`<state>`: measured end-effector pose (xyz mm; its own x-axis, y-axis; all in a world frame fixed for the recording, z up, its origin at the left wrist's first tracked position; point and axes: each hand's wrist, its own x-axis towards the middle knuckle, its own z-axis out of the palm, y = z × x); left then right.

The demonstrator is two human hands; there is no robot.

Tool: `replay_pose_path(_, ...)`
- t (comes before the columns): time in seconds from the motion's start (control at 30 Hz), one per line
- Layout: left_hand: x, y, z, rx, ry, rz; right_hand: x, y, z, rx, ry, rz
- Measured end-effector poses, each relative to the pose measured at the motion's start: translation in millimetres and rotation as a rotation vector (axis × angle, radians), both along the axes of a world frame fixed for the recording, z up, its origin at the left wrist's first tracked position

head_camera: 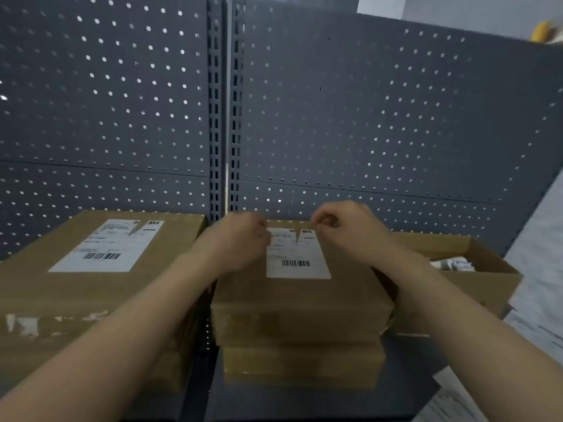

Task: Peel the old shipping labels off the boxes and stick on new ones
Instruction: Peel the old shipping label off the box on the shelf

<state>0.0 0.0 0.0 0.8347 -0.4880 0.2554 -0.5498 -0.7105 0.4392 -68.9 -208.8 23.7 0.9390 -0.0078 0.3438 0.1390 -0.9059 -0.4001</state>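
A brown cardboard box [301, 296] sits on top of another box [301, 365] in the middle of a dark shelf. A white shipping label [297, 258] with a barcode lies flat on its top. My left hand [240, 239] rests with curled fingers at the label's far left corner. My right hand [344, 226] pinches at the label's far right corner. Whether the corner has lifted is hidden by my fingers. A larger box [76, 287] on the left carries its own white label [109, 246].
An open cardboard box [487, 275] holding white paper items stands at the right, behind my right forearm. A grey pegboard wall [365, 117] rises close behind the boxes. The dark shelf [304, 403] runs below; pale floor shows at the far right.
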Motion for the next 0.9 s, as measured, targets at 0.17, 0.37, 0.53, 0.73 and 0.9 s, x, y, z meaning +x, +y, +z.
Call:
replay_pose_path(0.17, 15, -18, -29, 0.07, 0.046, 0.077, 48, -12, -20, -0.151, 0.085, -0.059)
replay_pose_path(0.37, 23, -27, -36, 0.127, 0.054, 0.105, 75, -23, -33, -0.328, 0.151, -0.007)
replay_pose_path(0.53, 23, -32, -43, 0.13, -0.022, 0.141, 85, -26, -40, -0.317, 0.126, 0.033)
replay_pose_path(0.73, 25, -30, -47, 0.134, -0.051, 0.142, 94, -27, -47, -0.345, 0.06, 0.076)
replay_pose_path(0.9, 23, -29, -47, 0.108, -0.049, 0.15, 94, -27, -50, -0.351, 0.032, 0.09)
